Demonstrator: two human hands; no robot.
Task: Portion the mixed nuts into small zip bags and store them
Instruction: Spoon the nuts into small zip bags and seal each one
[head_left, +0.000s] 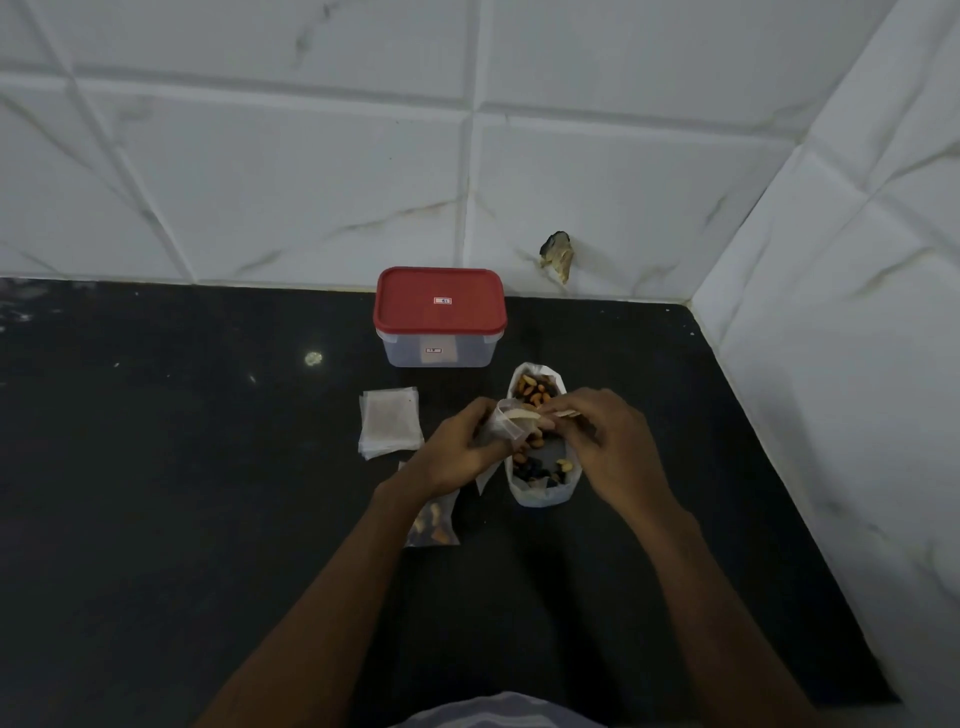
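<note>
The black counter (208, 493) bears a red-lidded box (439, 317), empty bags (389, 423), one filled bag (434, 522) and the nut pack (540, 496).

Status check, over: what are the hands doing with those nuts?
Left hand grips small zip bag, mouth open. Right hand pinches nuts at it. One filled bag on counter. Nothing blocking.

Two small red stickers (442, 301) on the container (405, 317), both illegible.
</note>
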